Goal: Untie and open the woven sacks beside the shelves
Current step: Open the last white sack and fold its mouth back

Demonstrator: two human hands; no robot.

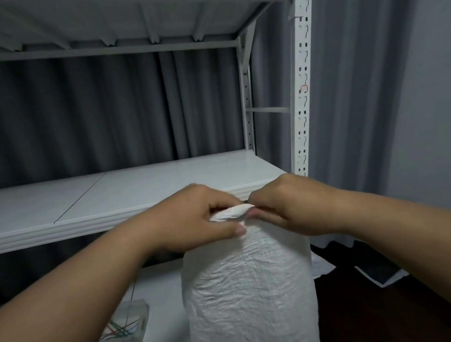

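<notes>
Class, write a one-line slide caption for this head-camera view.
Both hands, left and right, pinch the gathered top of a white woven sack standing before a white shelf unit.

sack (pixel 250 299): white, woven, crinkled; upright, full; stands in front of the shelves (pixel 128 195), at their right end | top: gathered into a bunch, pinched between both hands

The woven sack (pixel 250 291) is crinkled white plastic weave with a faint sheen. The shelf (pixel 128 190) is smooth painted white metal. At twelve o'clock, the curtain (pixel 77 115) is matt grey cloth.
</notes>
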